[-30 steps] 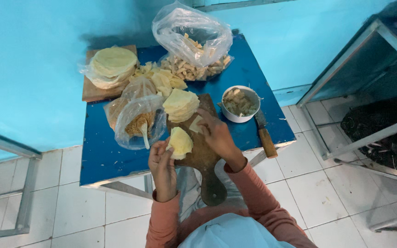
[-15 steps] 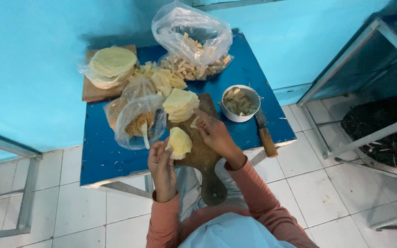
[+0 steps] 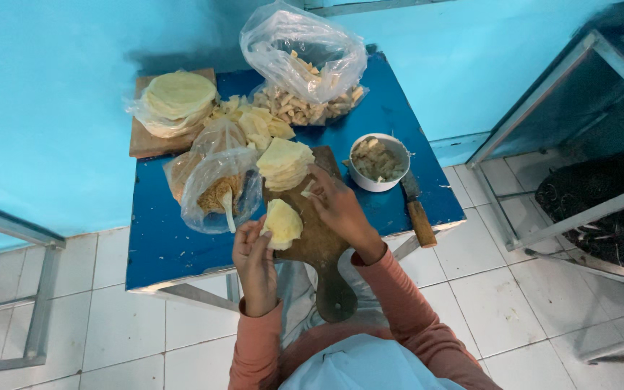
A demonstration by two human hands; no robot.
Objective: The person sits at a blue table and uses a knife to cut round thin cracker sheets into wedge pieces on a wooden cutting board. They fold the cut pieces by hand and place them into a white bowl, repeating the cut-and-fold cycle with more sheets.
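Clearly the left hand [image 3: 253,261] pinches a pale dough round [image 3: 282,223] at its edge, over the wooden board [image 3: 319,242]. Just right of that grip, the right hand [image 3: 337,206] lies on the board, fingers curled; I cannot tell if they hold anything. Beyond sits a stack of cut rounds [image 3: 284,162], a bowl of filling [image 3: 377,160] to its right, and farther off more rounds [image 3: 179,97] still bagged, so much looks left.

A white bowl [image 3: 377,162] of filling stands near the worktop's [image 3: 160,245] right edge, a wooden-handled knife [image 3: 418,209] just beside it. A clear bag of cut strips [image 3: 303,68] sits at the back edge. A bagged stack of round wrappers [image 3: 176,101] fills the back left corner.
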